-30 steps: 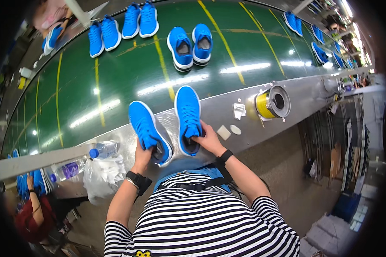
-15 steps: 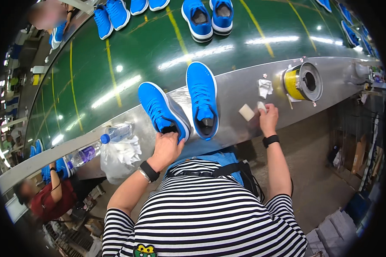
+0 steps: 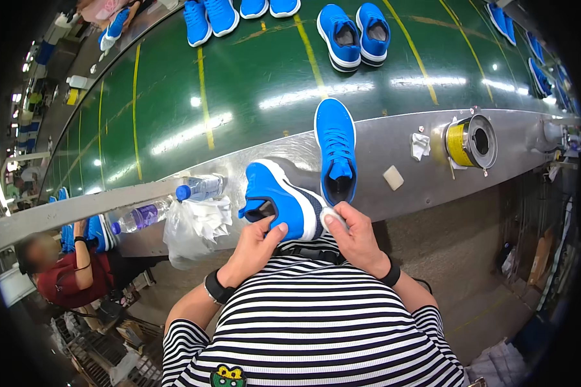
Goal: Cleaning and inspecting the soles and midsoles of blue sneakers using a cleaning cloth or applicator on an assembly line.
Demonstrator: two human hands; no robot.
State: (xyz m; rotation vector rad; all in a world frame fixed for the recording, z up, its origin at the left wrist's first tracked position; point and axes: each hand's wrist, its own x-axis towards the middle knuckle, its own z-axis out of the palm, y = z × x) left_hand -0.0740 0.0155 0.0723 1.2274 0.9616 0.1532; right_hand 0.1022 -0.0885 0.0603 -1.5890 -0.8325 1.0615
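Your left hand (image 3: 255, 242) grips the blue sneaker (image 3: 279, 201) from below, thumb up against its white sole edge; the shoe is tipped on its side just above your striped shirt (image 3: 310, 329), at the near edge of the metal ledge (image 3: 394, 145); your right hand (image 3: 355, 235) is closed around a small white pad (image 3: 332, 216), pressing it to the heel end of that same sneaker, fingers curled over it. The second blue sneaker (image 3: 336, 148) of the pair stands upright on the ledge, just beyond the held one and toe pointing away from you, its heel almost touching your right fingers; to the right of it on the ledge lie a small pale block (image 3: 393, 177), then a crumpled white rag (image 3: 420, 145), then a spool of yellow tape (image 3: 468, 142) farther right. To the left of the held sneaker sit a clear plastic bag of white cloths (image 3: 197, 222) and two plastic water bottles (image 3: 200, 188) lying on their sides. Beyond the ledge runs the green conveyor belt (image 3: 239, 84), carrying another pair of blue sneakers (image 3: 355, 26) well past the upright shoe; a person in a red top (image 3: 68, 277) sits far to the left of the ledge, below it.
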